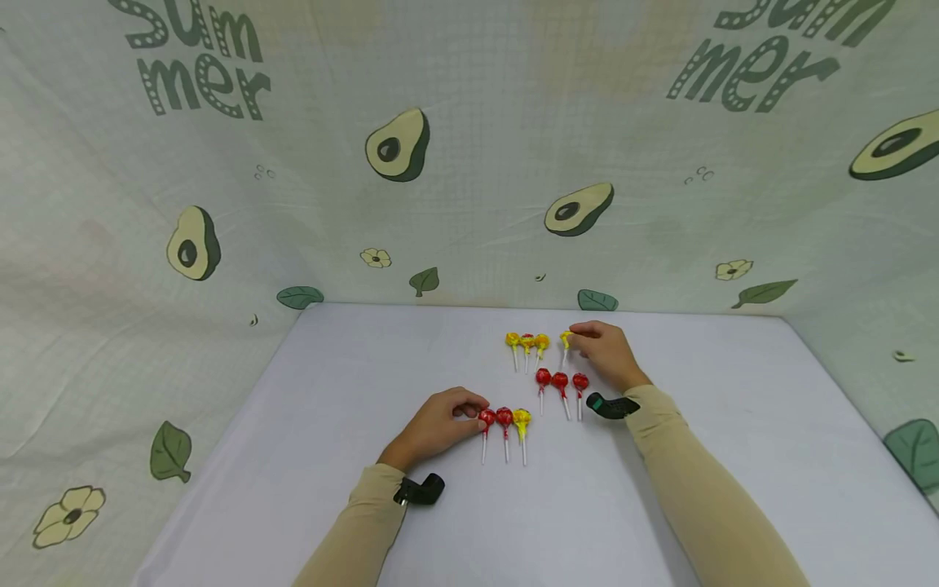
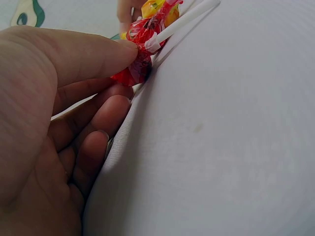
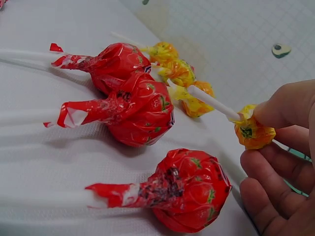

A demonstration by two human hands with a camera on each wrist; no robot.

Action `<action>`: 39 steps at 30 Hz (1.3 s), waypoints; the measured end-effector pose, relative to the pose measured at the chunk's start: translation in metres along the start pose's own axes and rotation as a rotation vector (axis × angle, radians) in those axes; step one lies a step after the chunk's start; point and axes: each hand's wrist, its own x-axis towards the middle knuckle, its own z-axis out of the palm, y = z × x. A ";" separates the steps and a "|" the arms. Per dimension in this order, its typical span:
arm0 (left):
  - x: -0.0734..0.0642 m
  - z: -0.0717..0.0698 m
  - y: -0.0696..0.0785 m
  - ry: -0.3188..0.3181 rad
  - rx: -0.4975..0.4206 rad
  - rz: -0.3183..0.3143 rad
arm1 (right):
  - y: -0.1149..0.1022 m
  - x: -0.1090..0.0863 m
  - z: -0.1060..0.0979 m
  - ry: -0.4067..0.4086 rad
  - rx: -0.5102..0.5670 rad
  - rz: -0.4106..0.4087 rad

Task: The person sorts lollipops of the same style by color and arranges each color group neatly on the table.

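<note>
"And there it was: the right hand [image 1: 605, 350], near the far edge of the white surface [image 1: 396, 350], just right of its middle, pinched a yellow-wrapped lollipop [image 3: 253, 135] by the ball!"

"Its white stick [image 3: 214, 102] poked free, towards the near edge in the head view. Whether the tip touched down, I couldn't tell."

"And the left hand [image 1: 443, 420]?"

"Farther from that far edge, thumb and fingers on a red lollipop [image 1: 487, 417], left end of a row, with a second red lollipop [image 1: 504, 417] and a yellow lollipop [image 1: 522, 418] to its right. Both hands had something!"

"Between them, a trio of red lollipops [image 1: 561, 381]; left of the right hand, nearer the far edge, three yellow lollipops [image 1: 542, 341]."

"How did they look to handle?"

"Light, I'd have said: hard ball, thin stiff stick, slick crinkly wrapper that could slide under a fingertip. A round ball might have rolled, too."

"Best hold?"

"Opposite sides of the ball, close to the twisted neck, gently. A drop could have cracked the candy!"
</note>
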 end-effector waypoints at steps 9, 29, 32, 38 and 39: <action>0.000 -0.001 0.003 0.000 0.003 0.005 | 0.000 0.003 0.002 -0.003 -0.053 0.021; 0.003 0.001 -0.001 0.015 0.014 0.018 | -0.001 0.009 0.016 0.025 -0.162 -0.023; 0.003 0.001 -0.002 0.017 0.012 0.012 | -0.002 0.008 0.016 0.025 -0.172 -0.023; 0.003 0.002 -0.003 0.013 0.010 0.005 | -0.004 0.005 0.016 0.018 -0.191 -0.011; 0.003 0.002 -0.003 0.013 0.010 0.006 | -0.004 0.005 0.016 0.018 -0.187 -0.007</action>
